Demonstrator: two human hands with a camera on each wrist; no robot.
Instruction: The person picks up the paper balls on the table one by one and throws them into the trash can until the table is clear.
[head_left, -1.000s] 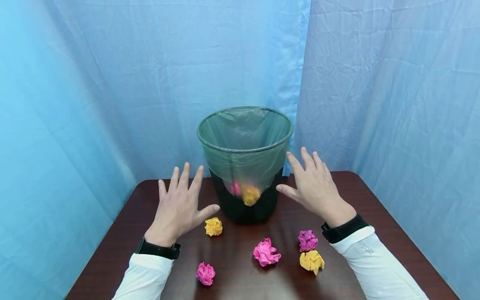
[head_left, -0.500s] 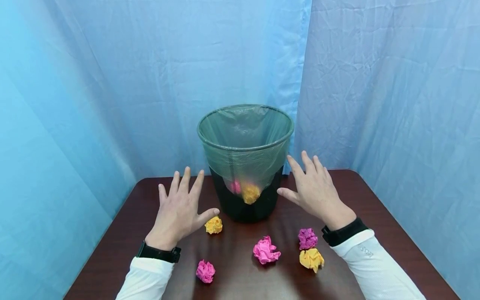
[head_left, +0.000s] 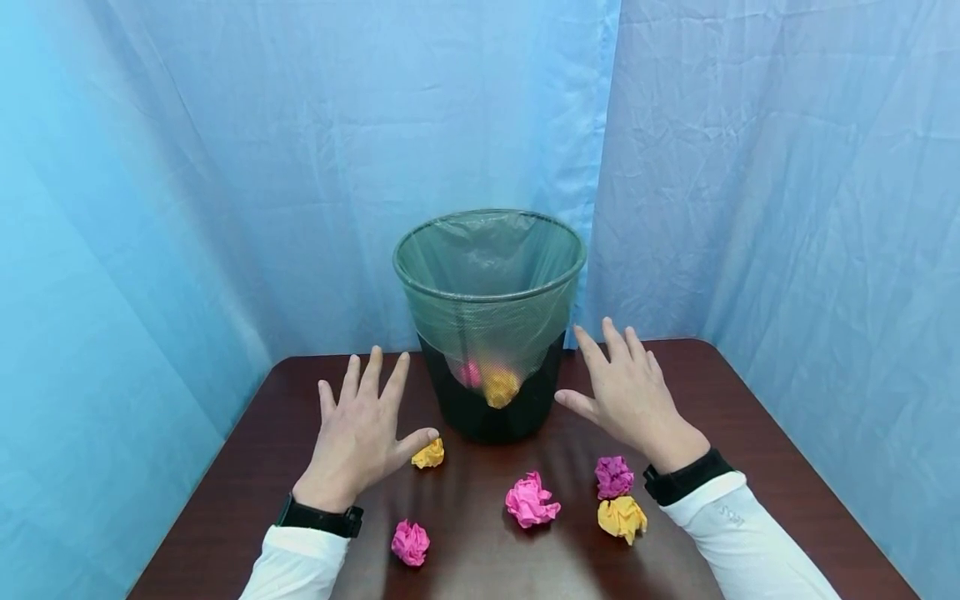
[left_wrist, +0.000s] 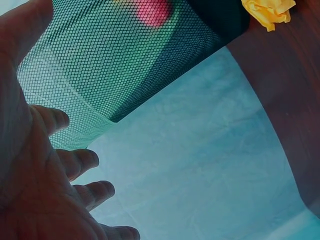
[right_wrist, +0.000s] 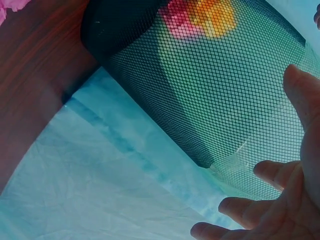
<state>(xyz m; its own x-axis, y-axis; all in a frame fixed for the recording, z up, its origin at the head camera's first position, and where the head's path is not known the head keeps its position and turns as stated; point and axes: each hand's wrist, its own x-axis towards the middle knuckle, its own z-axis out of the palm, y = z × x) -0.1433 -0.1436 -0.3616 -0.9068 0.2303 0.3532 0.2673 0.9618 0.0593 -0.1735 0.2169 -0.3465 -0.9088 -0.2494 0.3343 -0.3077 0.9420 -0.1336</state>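
Both hands hover over the table with fingers spread, and neither holds anything. My left hand [head_left: 360,437] is left of the mesh wastebasket [head_left: 420,321], its thumb covering part of a yellow crumpled paper ball [head_left: 428,454] in the head view. On the wastebasket's other side is my right hand [head_left: 633,400], apart from it. A purple paper ball [head_left: 614,477] touches a yellow paper ball [head_left: 622,518] below the right hand. Two pink balls lie nearer the front: a larger pink paper ball [head_left: 532,500] in the middle and a smaller pink paper ball [head_left: 410,542] to its left.
A translucent green bag [head_left: 495,250] lines the wastebasket. Through the mesh show a yellow paper ball [right_wrist: 215,17] and a pink paper ball [left_wrist: 154,11]. Blue curtains [head_left: 337,167] enclose the dark wooden table [head_left: 247,467] behind and at both sides.
Both hands have come slightly lower and nearer in the head view, fingers still spread. The left thumb now covers more of the yellow ball. The paper balls and wastebasket have stayed put.
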